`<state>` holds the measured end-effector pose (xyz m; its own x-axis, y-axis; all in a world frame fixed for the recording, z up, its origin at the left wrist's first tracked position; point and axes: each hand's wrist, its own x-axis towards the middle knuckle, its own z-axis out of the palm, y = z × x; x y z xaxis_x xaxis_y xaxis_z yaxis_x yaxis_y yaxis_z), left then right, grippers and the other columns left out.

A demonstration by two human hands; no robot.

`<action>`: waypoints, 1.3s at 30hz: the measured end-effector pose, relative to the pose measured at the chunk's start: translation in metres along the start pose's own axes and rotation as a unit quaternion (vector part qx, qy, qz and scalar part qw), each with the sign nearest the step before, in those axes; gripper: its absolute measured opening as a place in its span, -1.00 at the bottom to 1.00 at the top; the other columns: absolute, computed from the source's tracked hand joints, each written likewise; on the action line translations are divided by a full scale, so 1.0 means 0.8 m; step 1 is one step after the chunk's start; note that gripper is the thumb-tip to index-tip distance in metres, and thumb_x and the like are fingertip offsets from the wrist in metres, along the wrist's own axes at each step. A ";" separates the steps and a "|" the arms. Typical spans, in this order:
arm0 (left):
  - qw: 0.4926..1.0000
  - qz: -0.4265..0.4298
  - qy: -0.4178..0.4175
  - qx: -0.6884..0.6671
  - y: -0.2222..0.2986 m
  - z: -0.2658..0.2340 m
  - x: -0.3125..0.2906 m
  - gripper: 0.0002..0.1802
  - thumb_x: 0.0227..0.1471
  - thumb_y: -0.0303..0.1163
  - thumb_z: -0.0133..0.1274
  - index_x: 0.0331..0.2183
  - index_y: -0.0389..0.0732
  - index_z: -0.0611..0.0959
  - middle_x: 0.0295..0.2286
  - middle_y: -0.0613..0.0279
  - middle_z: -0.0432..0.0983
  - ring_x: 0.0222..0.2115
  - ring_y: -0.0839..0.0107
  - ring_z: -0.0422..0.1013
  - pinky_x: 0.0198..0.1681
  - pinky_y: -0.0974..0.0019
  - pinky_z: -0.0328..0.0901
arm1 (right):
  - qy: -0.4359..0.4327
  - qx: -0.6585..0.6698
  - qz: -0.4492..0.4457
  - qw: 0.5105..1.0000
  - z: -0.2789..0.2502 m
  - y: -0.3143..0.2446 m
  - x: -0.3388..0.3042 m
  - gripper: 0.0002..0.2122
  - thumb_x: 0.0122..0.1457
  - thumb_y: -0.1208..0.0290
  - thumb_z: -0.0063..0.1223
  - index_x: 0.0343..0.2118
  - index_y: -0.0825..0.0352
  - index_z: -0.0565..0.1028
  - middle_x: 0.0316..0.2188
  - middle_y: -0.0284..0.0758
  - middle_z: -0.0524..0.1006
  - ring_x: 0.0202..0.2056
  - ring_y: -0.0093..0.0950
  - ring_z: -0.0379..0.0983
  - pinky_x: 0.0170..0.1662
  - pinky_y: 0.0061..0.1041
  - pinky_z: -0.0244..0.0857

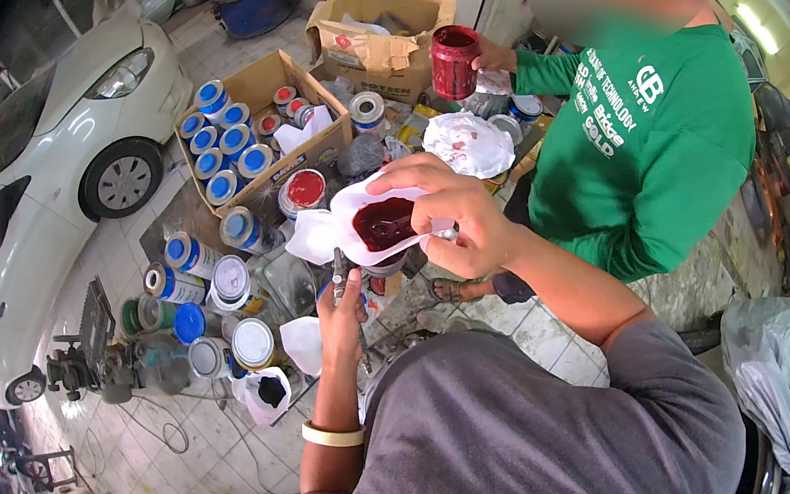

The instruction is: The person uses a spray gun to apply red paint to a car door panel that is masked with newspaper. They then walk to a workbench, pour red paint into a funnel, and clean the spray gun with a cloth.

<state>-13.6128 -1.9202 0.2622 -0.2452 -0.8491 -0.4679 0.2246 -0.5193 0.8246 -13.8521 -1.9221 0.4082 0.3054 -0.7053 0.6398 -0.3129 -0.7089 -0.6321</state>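
Observation:
My right hand (459,213) grips the rim of a white paper cup (347,215), its fingers over the edge. Dark red paint (384,222) lies inside the tilted cup. Below and left of it, my left hand (340,313) is wrapped round a metal spray gun (339,267), partly hidden by the fingers. A white cup-like piece (313,237) sits at the gun's top, beside the paper cup; whether it is fixed to the gun I cannot tell. Just behind stands an open can of bright red paint (306,189).
A person in a green sweater (648,141) at the right holds a dark red can (456,61). A cardboard box (323,164) of blue-lidded cans stands ahead. Several more cans, such as a white-lidded can (253,344), crowd the left. A white car (46,134) is parked beyond.

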 end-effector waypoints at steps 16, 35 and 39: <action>0.999 -0.010 0.038 0.033 0.000 0.013 0.006 0.16 0.12 0.00 0.34 0.32 -0.62 0.09 -0.46 0.35 0.38 -0.49 0.58 0.25 -0.47 0.43 0.14 | 0.029 0.010 0.030 0.999 -0.017 0.020 -0.005 -0.88 -0.11 0.57 0.07 -0.61 0.30 0.33 0.01 -0.06 0.61 0.12 -0.13 0.47 0.23 -0.12 0.21; 0.997 -0.015 0.061 0.051 -0.016 0.016 0.022 0.17 0.10 0.04 0.34 0.31 -0.62 0.11 -0.43 0.29 0.42 -0.47 0.55 0.30 -0.43 0.41 0.19 | 0.044 0.069 0.056 0.995 -0.025 0.050 -0.012 -0.88 -0.09 0.52 0.09 -0.58 0.31 0.36 0.02 -0.02 0.60 0.12 -0.15 0.48 0.29 -0.06 0.14; 0.997 -0.014 0.058 0.055 -0.017 0.020 0.022 0.16 0.09 0.06 0.34 0.30 -0.62 0.15 -0.40 0.25 0.44 -0.48 0.54 0.31 -0.44 0.41 0.20 | 0.036 0.047 0.035 0.998 -0.028 0.050 -0.011 -0.90 -0.10 0.54 0.08 -0.57 0.32 0.37 0.02 -0.04 0.60 0.11 -0.14 0.48 0.26 -0.09 0.18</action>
<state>-13.6349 -1.9268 0.2479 -0.1379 -0.8428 -0.5203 0.1134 -0.5353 0.8370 -13.8875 -1.9439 0.3870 0.2192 -0.7526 0.6209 -0.2444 -0.6584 -0.7119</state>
